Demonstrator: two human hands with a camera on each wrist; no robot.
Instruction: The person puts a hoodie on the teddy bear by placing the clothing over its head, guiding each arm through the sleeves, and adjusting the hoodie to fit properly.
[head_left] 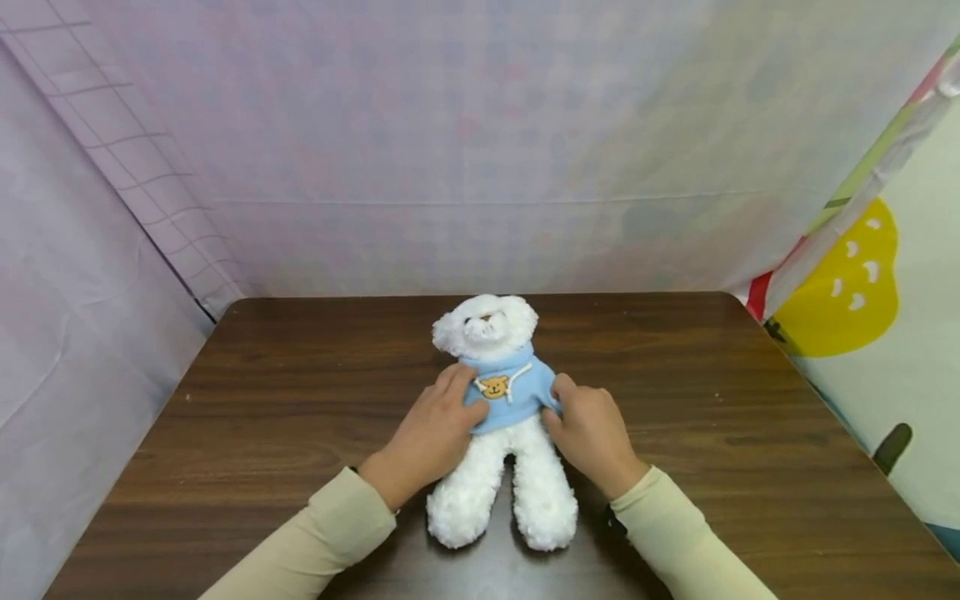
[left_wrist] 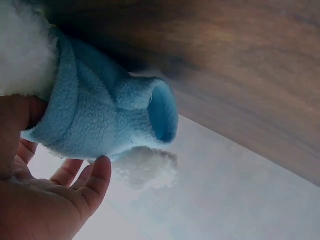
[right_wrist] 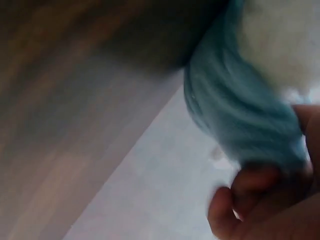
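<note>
A white plush teddy bear (head_left: 543, 500) in a light-blue hoodie (head_left: 528, 412) lies on its back on the table, head toward the far edge. The hoodie bears a brown bear-face patch and white drawstrings. At the bear's left side in the head view, my left hand (head_left: 438, 421) holds the hoodie's lower edge, thumb at the hem and fingers along the front. In the left wrist view, a hollow blue sleeve (left_wrist: 162, 112) points away from the left hand (left_wrist: 55, 200). My right hand (head_left: 592, 425) pinches the hoodie's other side; the right wrist view is blurred there.
The dark wood-grain table (head_left: 300, 375) extends around the bear. A pale checked cloth (head_left: 480, 167) hangs behind its far edge, and a white cloth (head_left: 82, 292) hangs at the left. On the right is a pale sheet with a yellow print (head_left: 847, 292).
</note>
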